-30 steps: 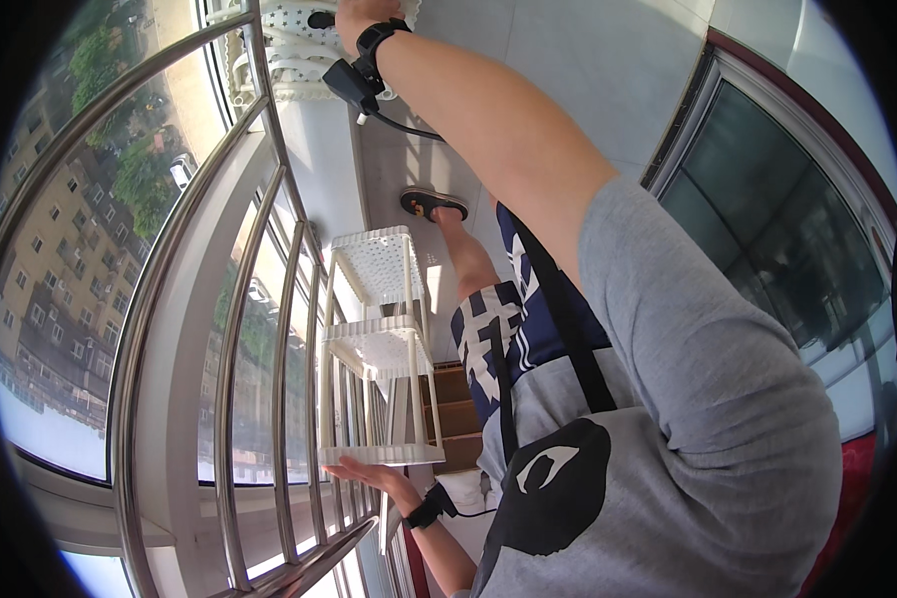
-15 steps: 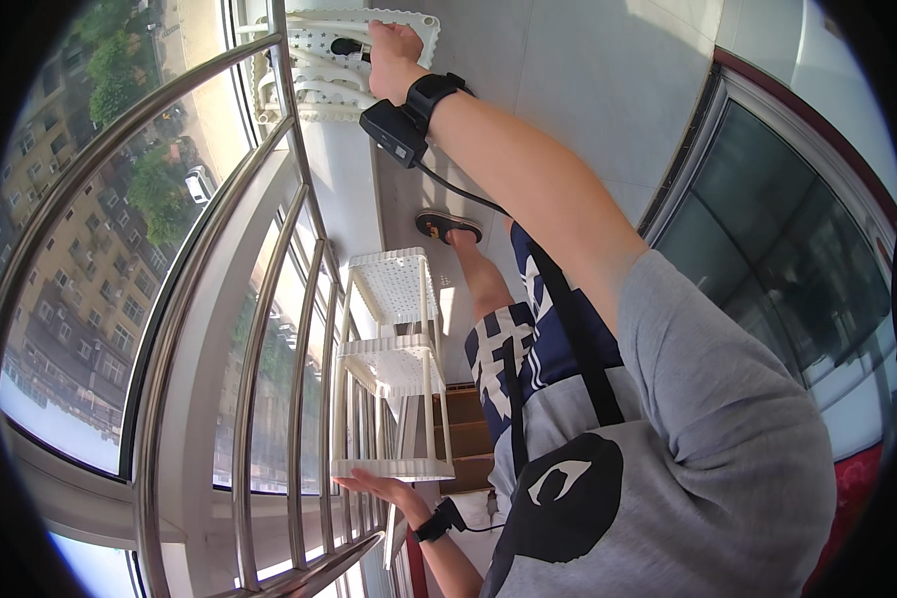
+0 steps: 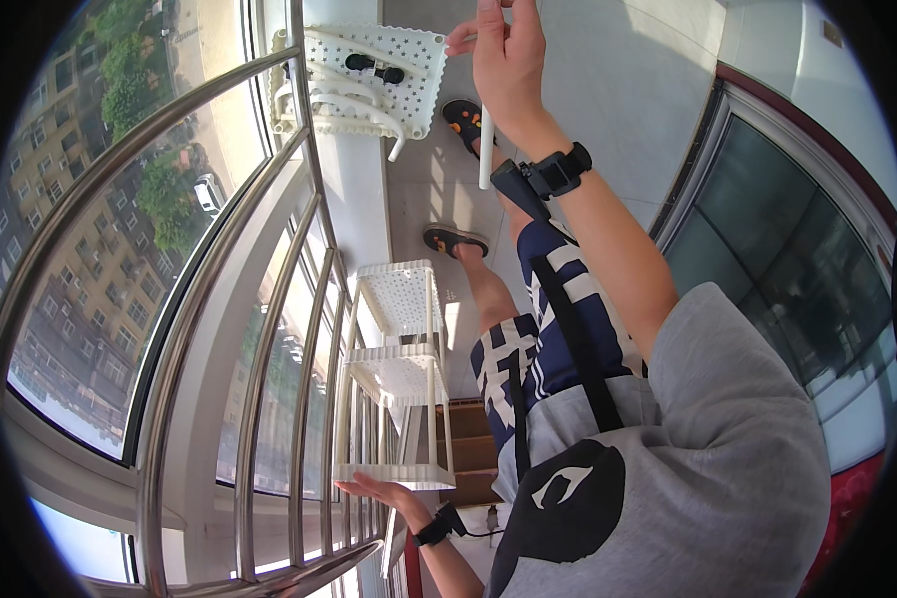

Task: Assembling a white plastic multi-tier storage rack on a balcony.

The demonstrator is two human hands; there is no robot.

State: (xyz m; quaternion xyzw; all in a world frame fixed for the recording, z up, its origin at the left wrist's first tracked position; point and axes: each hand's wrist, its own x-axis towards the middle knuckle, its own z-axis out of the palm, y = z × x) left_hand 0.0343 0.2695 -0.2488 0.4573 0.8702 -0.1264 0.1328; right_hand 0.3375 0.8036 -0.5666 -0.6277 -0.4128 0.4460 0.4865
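My right hand (image 3: 509,70) is raised at the top middle, its fingers closed round a slim white tube (image 3: 485,149). Part of that tube is hidden behind the hand. Just left of it lies a white, star-patterned shelf tray (image 3: 409,85), with curved white tubes (image 3: 354,108) and black pieces (image 3: 374,69) like casters on it. At the lower left, my left hand (image 3: 381,489) lies flat with fingers stretched against the end tray of a white three-tier rack (image 3: 394,472). White posts join the rack's perforated trays.
Metal railings (image 3: 151,399) and windows run along the left. A pale ledge (image 3: 354,199) lies under the loose parts. Brown steps (image 3: 465,448) or shelves are beyond the rack. My sandalled feet (image 3: 456,242) stand on grey tiles; a glass sliding door (image 3: 777,259) is at right.
My right hand has moved right, away from the loose tray, with a white tube now in it. More of the black pieces shows. My left hand stays against the rack.
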